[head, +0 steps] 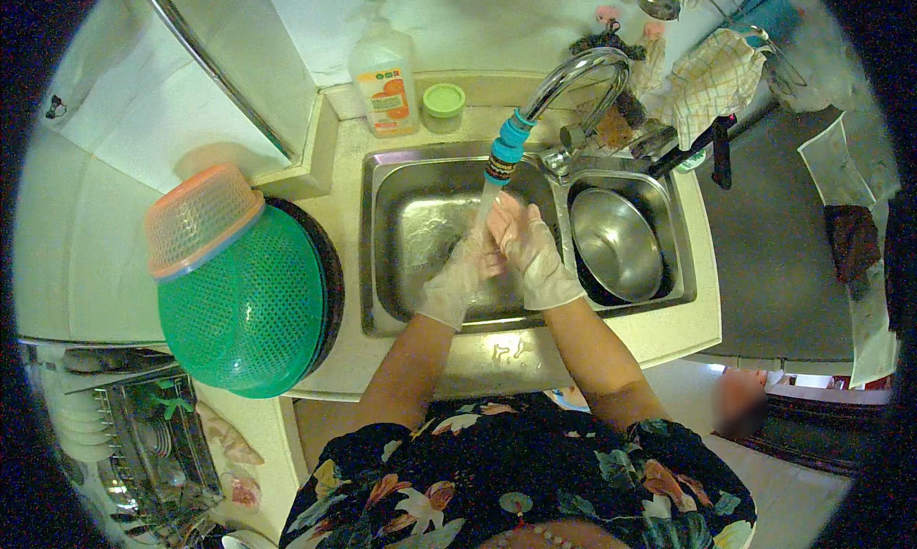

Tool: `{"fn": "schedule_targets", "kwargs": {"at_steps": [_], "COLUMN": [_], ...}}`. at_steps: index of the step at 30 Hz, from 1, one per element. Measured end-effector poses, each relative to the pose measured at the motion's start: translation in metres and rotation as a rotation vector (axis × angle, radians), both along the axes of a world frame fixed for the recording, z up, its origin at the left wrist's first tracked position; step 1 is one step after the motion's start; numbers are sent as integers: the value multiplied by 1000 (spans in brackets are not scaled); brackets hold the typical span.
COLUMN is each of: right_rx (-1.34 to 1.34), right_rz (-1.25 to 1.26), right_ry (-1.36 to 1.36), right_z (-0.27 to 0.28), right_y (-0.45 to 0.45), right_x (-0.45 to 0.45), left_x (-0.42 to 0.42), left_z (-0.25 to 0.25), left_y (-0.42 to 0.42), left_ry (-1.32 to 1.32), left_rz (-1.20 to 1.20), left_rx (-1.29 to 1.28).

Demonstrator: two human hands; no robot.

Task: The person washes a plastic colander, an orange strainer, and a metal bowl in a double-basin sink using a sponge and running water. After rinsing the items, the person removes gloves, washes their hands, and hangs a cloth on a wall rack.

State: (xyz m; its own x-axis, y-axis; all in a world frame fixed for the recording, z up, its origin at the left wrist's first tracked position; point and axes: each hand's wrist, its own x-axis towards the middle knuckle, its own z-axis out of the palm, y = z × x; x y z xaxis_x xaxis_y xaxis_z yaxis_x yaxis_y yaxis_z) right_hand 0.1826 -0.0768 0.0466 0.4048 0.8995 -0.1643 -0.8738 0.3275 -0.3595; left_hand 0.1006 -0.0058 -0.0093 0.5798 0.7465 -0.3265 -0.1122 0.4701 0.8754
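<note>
Both my hands wear thin translucent gloves and are together over the left basin of a stainless steel sink, under a stream of running water. My left hand is partly hidden by the water, its fingers close to the other palm. My right hand has its fingers bent up beside the stream. No object shows in either hand. The water comes from a chrome gooseneck faucet with a blue nozzle just above the fingers. A metal bowl sits in the right basin.
Green plastic colanders with an orange-rimmed basket stand left of the sink. Behind it are a pump bottle and a green-lidded jar. A checked cloth hangs at back right. A dish rack holds plates lower left.
</note>
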Motion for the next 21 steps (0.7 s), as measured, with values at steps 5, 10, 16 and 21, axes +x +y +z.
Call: {"fn": "schedule_targets", "kwargs": {"at_steps": [5,10,16,21], "right_rx": [-125,-45,-252,-117], "right_rz": [98,175,387,397], "right_ry": [-421,-212,-303,-615], "right_z": [-64,-44,1,6], "right_y": [26,25,-3,8], "right_x": [-8,-46,-64,-74], "left_x": [11,0,-41,-65], "left_z": [-21,-87,-48,-5], "left_y": [0,28,9,50], "left_ry": [141,567,633,631], "left_rz": [136,-93,4,9], "left_rx": [191,521,251,230]}}
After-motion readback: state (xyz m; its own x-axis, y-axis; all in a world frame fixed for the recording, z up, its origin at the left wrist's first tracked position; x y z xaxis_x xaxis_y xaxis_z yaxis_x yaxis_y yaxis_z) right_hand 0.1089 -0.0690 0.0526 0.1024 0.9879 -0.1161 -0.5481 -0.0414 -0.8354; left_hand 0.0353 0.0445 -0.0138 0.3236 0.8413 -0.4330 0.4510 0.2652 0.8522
